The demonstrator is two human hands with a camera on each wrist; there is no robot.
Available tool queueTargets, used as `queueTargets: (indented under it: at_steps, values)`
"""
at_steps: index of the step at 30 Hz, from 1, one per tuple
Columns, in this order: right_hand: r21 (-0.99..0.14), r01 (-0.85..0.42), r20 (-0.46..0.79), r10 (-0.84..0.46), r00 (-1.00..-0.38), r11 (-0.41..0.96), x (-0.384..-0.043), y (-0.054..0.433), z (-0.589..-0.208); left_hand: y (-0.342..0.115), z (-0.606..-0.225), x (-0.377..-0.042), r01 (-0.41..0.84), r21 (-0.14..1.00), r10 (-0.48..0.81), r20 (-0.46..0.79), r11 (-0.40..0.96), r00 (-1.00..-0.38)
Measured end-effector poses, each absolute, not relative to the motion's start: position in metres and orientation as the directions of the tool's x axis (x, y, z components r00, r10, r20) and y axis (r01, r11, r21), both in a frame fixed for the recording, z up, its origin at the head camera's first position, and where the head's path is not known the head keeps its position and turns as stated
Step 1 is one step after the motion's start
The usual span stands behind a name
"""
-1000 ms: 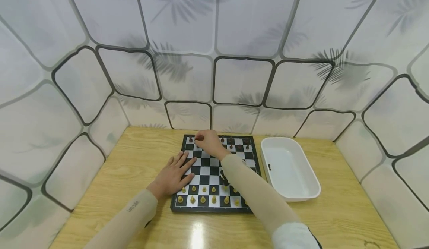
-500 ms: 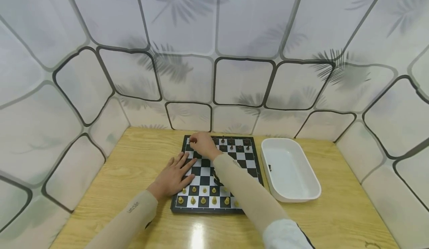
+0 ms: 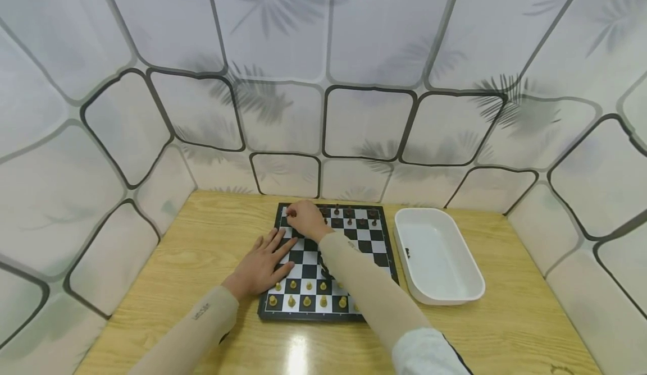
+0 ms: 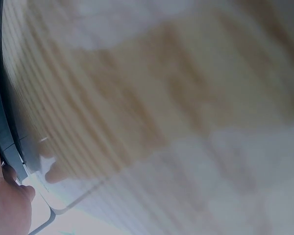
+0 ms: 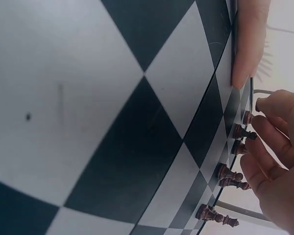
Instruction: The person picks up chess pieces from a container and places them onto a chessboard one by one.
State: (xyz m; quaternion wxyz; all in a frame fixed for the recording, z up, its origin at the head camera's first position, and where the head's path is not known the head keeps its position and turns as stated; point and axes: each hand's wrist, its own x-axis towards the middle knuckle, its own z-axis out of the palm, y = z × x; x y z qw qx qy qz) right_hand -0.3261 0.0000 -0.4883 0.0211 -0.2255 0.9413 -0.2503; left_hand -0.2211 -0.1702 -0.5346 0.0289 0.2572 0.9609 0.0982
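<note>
A magnetic-style chessboard [image 3: 315, 258] of black and white squares lies on the wooden table. My left hand [image 3: 260, 268] rests flat across its left edge with fingers spread; part of that hand [image 4: 12, 210] shows in the left wrist view's corner. At the board's far left corner my right hand [image 3: 307, 218] pinches a small dark reddish chess piece between thumb and fingertips; the fingers mostly hide it. Further dark chess pieces [image 5: 229, 174] stand along the far rows beside the right hand [image 5: 279, 147]. Yellow chess pieces [image 3: 306, 301] fill the near rows, some covered by the right forearm.
Right of the board stands a white tray [image 3: 445, 257], with a small dark piece [image 3: 407, 252] against its left inner side. The wooden table [image 3: 202, 223] meets patterned walls [image 3: 283, 117] at the back and sides.
My right hand has moved slightly left toward the board's far left corner, lowering onto the far row, and has stayed there over the last half second. The left hand stays put.
</note>
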Motion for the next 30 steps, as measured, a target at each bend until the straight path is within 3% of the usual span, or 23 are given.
queueTargets:
  at_steps: [11, 22, 30]
  values:
    - [-0.465, -0.376, 0.017, -0.417, -0.909, 0.802, -0.3254, -0.0033, -0.4919, -0.1712, -0.5348, -0.2213, 0.492, 0.209, 0.502, 0.006, 0.845, -0.865]
    - [-0.431, -0.427, 0.061, -0.447, -0.893, 0.795, -0.3260, -0.0027, -0.4946, -0.1705, -0.5350, -0.2219, 0.498, 0.206, 0.506, 0.014, 0.843, -0.862]
    - [-0.483, -0.401, 0.060, -0.427, -0.902, 0.778, -0.3240, 0.0002, -0.4885, -0.1715, -0.5364, -0.2224, 0.498, 0.191, 0.505, 0.012, 0.846, -0.863]
